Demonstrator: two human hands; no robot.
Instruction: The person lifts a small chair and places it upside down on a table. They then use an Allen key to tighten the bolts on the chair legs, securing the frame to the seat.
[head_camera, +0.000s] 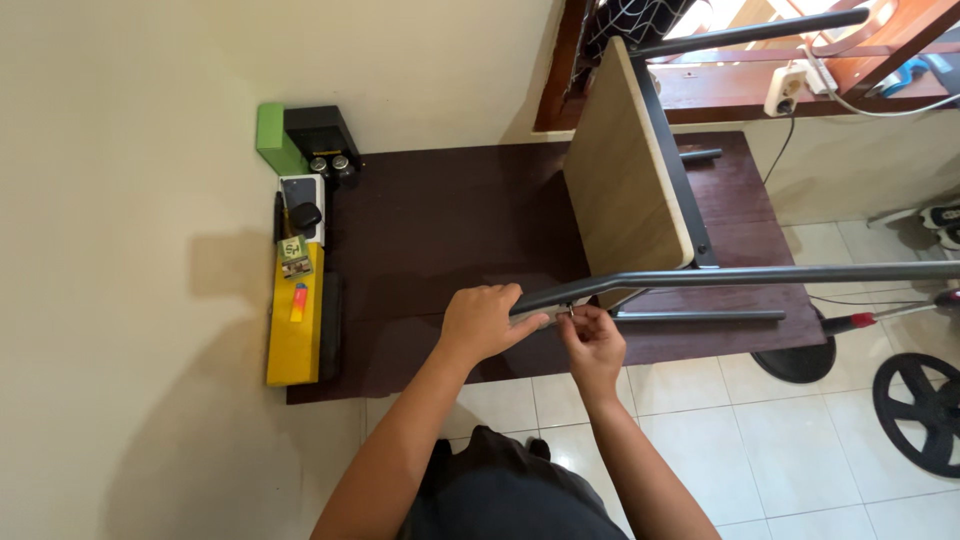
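Left grip (483, 320) clamped on round grey metal tube (700, 276), right grip (592, 343) pinching small shiny fastener (570, 311); smooth pale wood-grain panel (625, 170)

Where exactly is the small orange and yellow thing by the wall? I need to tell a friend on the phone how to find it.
Start at the dark brown mat on the floor against the cream wall. Along its left edge lies a long yellow rectangular box. The small orange and yellow lighter-shaped object rests on top of that box, just below a small green printed packet, and is the only orange item there.
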